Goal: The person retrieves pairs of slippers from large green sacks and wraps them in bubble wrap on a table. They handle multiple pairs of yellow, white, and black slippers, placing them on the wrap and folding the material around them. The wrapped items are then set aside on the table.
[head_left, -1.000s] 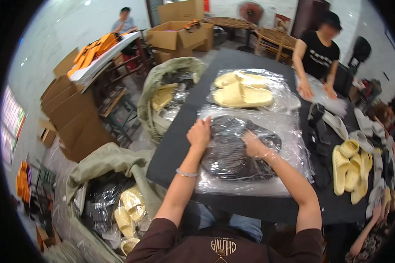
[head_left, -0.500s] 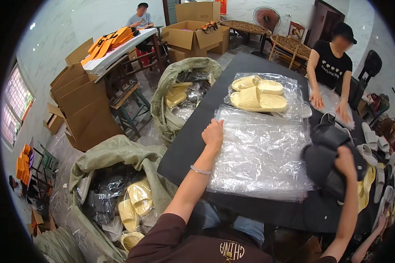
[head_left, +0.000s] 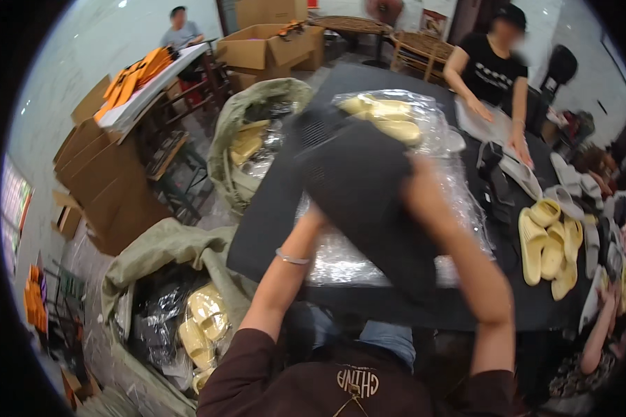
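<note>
My right hand (head_left: 428, 191), smeared by motion, grips a pair of black slippers (head_left: 358, 181) over the middle of the table. The slippers are blurred, and their soles hide much of what lies below. My left hand (head_left: 314, 217) is at their lower left, with its fingers hidden behind them, so I cannot tell what it holds. Under both hands lies a stack of clear plastic bags (head_left: 348, 264) on the black-covered table (head_left: 261, 240). Just beyond, a pair of yellow slippers (head_left: 400, 131) rests on clear plastic.
Two woven sacks (head_left: 156, 243) of bagged slippers stand left of the table. Loose yellow slippers (head_left: 551, 243) and grey and white ones (head_left: 567, 174) line the right side. Across the table a co-worker (head_left: 494, 69) handles clear plastic. Cardboard boxes (head_left: 264, 52) stand behind.
My right hand has swung the black slippers from the table's right side leftward over the bags. Yellow slippers at the right are now uncovered. My left hand has become hidden behind the black pair.
</note>
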A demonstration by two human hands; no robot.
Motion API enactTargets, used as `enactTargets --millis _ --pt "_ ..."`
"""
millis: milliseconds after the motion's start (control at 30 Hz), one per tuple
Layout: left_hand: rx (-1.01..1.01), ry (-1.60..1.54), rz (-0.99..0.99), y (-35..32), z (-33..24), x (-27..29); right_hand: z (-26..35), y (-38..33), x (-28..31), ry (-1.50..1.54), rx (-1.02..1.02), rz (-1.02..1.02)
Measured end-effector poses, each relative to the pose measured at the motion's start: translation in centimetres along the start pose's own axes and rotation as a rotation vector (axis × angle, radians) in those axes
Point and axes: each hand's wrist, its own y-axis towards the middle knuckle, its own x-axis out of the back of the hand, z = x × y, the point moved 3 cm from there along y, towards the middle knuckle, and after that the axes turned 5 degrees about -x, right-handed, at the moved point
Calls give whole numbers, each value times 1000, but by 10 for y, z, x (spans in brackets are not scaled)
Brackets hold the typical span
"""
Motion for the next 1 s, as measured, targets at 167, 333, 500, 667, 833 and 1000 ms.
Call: enactTargets --millis 167,333,500,667,833,1000 --pt "-139 315 -145 -19 25 -28 52 -44 -100 -61 -187 497" --pt "-81 820 -202 -21 41 -35 -14 -56 -58 -233 -379 366" --pt "263 18 93 -5 13 2 -77 -77 4 -568 -328 251" --pt "357 172 0 -5 4 16 -103 -80 47 -547 -479 65" --pt "356 143 1 0 1 17 -71 -51 40 -426 -611 250" --pt "-49 311 -255 -8 28 -15 -11 -28 -41 -215 -319 408"
